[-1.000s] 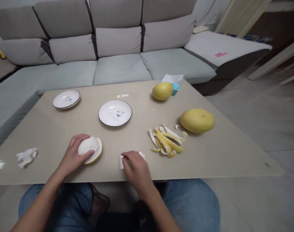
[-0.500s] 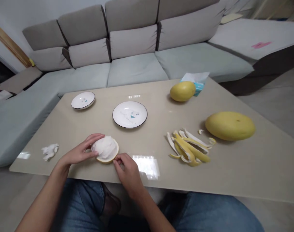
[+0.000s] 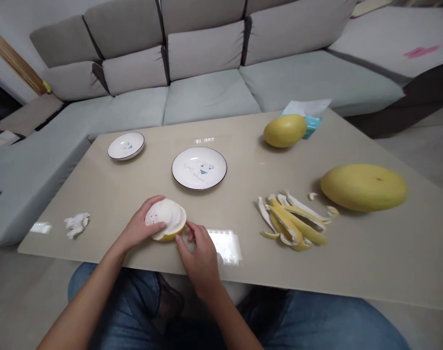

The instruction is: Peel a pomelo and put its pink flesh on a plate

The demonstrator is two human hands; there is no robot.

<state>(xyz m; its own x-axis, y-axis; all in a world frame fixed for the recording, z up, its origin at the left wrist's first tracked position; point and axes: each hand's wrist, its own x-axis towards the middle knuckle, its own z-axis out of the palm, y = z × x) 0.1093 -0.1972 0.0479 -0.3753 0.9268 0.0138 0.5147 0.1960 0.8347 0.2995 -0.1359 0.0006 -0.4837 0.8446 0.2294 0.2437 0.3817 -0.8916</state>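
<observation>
A partly peeled pomelo (image 3: pixel 165 216) rests low over the near part of the table, white pith upward and a band of yellow peel around its lower side. My left hand (image 3: pixel 143 223) wraps its far left side, with the thumb laid across the pith. At the right edge of the fruit, my right hand (image 3: pixel 199 253) has thumb and fingertips closed on the rim of the peel; the other fingers curl inward. Farther right lies a pile of peel strips (image 3: pixel 290 218), yellow outside and white inside.
Two white plates stand beyond my hands, a larger one (image 3: pixel 199 168) and a smaller one (image 3: pixel 126 146). Two whole yellow fruits, one near (image 3: pixel 363 187) and one far (image 3: pixel 285 131), sit right, by a tissue pack (image 3: pixel 312 126). Crumpled tissue (image 3: pixel 77 224) lies left; a sofa (image 3: pixel 203 97) stands behind.
The pomelo has tilted, showing more yellow peel on its near side. My left hand has shifted right with it, its thumb farther over the pith. The view has moved slightly.
</observation>
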